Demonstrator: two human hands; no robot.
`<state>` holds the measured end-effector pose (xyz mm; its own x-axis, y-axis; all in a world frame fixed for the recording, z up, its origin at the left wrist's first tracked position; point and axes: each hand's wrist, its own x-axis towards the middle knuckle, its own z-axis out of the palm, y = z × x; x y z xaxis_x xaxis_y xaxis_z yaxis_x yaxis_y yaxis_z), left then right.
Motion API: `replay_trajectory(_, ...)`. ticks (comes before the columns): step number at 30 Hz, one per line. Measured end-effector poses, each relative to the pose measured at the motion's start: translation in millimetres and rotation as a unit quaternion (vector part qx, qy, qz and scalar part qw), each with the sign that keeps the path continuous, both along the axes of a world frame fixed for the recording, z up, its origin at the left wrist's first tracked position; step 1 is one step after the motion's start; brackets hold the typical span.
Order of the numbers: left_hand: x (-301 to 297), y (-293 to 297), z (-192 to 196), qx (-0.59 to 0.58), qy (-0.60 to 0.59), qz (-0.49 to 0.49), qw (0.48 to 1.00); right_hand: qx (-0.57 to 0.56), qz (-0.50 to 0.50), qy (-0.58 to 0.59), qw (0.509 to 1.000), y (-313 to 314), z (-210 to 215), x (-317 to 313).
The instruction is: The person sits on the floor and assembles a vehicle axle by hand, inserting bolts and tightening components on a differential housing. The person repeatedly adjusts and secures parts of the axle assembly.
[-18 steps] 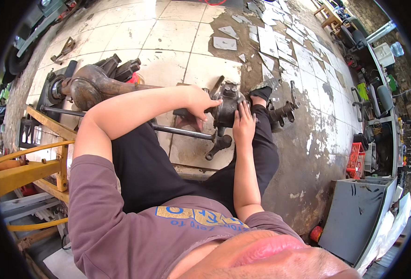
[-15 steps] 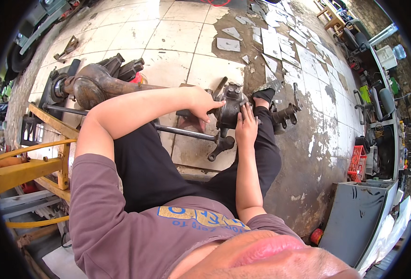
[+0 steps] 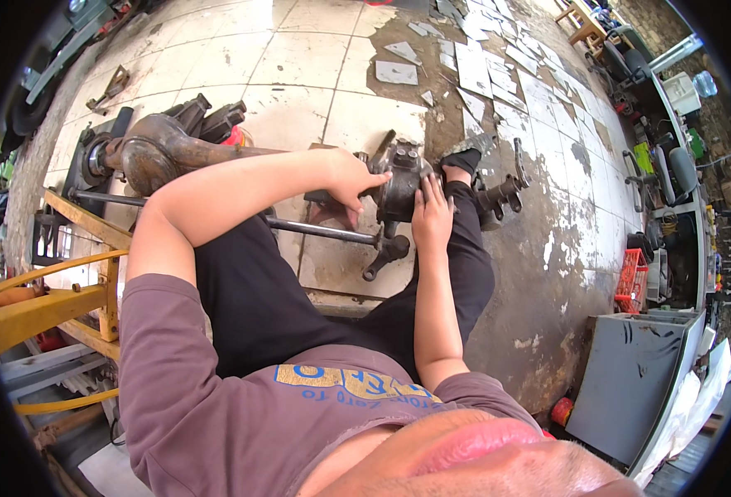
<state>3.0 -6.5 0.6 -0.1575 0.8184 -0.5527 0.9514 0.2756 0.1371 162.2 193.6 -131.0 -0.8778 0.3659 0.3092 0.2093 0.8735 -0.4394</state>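
Note:
A dark, greasy steering knuckle (image 3: pixel 402 184) sits at the end of a rusty axle housing (image 3: pixel 152 157) on the floor between my legs. My left hand (image 3: pixel 349 180) rests against its left side, fingers apart, one stretched out to touch the metal. Flat along the right side lies my right hand (image 3: pixel 432 217), fingers straight and pointing away from me. Below them a steel tie rod (image 3: pixel 320 230) runs leftward from the arm under the knuckle. The far side of the knuckle and some left fingertips are hidden.
Another dark metal part (image 3: pixel 502 199) lies just beyond my right leg. A yellow steel frame (image 3: pixel 51 311) stands at my left. Broken tiles (image 3: pixel 473 70) litter the floor ahead. On the right are a grey cabinet (image 3: pixel 622 389) and a red crate (image 3: pixel 631 282).
The whole view has shifted slightly left and up. Both hands keep nearly the same places on the knuckle, with my right fingers moved slightly along its side.

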Motion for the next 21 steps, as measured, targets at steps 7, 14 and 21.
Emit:
replay_trajectory(7, -3.9, 2.7, 8.1, -0.020, -0.014, 0.007, 1.000, 0.000, -0.002, -0.011, 1.000, 2.6, 9.5, -5.8)
replay_trajectory(14, 0.9, 1.4, 2.8, -0.017, -0.010, 0.015, 1.000, 0.004, -0.001, -0.002, 1.000, 0.7, 6.0, -6.4)
replay_trajectory(21, 0.6, 5.2, 8.8, -0.029, -0.010, 0.012, 0.999, 0.027, -0.004, 0.011, 1.000, -3.3, -4.9, 1.8)
